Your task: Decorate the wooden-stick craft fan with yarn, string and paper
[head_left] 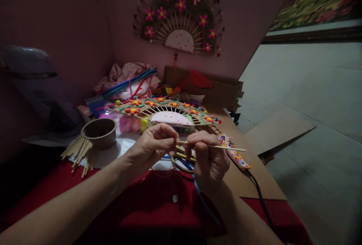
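My right hand (209, 158) pinches a thin wooden stick (232, 149), whose bare end points out to the right. At the stick's other end, the fingertips of my left hand (158, 143) are closed on a small dark red piece (175, 141), partly hidden by the fingers. Under my hands lie a pair of scissors (182, 167), only partly visible, and a blue strip (202, 198). Just behind them sits a half-round fan-like decoration (171, 117) with orange flowers and sticks.
A brown bowl (98, 133) stands left on a bundle of sticks (80, 152). Cardboard (261, 177) covers the table's right side, with a flowered fabric-covered object (236, 154) and black cord. A small white disc (175, 198) lies on the red cloth (127, 207). Pipe cleaners (127, 83) lie behind.
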Demonstrator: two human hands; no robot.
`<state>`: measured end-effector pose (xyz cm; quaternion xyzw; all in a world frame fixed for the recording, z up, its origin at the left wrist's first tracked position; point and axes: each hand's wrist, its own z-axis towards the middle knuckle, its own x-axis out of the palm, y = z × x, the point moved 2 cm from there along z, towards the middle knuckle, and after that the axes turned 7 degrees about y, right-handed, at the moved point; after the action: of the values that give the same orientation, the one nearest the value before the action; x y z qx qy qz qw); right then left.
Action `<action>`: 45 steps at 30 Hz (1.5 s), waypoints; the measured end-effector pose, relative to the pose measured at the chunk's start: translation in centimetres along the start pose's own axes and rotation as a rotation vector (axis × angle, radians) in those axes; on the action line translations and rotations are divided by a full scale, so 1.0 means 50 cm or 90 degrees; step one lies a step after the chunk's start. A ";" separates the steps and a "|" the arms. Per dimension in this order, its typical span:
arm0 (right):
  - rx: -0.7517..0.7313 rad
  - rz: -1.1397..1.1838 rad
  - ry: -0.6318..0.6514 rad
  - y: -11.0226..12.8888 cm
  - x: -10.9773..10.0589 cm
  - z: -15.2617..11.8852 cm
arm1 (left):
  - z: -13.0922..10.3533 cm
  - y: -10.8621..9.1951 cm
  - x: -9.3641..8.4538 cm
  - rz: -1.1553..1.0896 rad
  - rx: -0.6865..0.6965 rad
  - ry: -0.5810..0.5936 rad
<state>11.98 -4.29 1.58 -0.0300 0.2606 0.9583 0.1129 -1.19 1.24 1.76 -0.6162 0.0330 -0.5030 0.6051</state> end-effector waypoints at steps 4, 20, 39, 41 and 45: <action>0.000 -0.001 0.006 0.000 0.000 0.000 | 0.002 0.002 -0.001 0.000 -0.003 0.003; -0.023 -0.060 0.043 0.003 -0.003 0.003 | 0.004 0.004 -0.002 0.002 -0.003 0.001; -0.043 -0.088 0.053 0.009 -0.004 0.005 | 0.004 0.005 -0.003 0.003 -0.003 -0.006; -0.046 -0.088 0.054 0.008 -0.004 0.005 | 0.004 0.005 -0.004 0.003 -0.003 -0.007; -0.045 -0.079 0.057 0.008 -0.004 0.006 | 0.004 0.004 -0.003 0.009 -0.003 -0.004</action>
<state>12.08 -4.52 2.05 -0.0933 0.2290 0.9558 0.1594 -1.00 1.43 1.58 -0.6192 0.0364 -0.4966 0.6072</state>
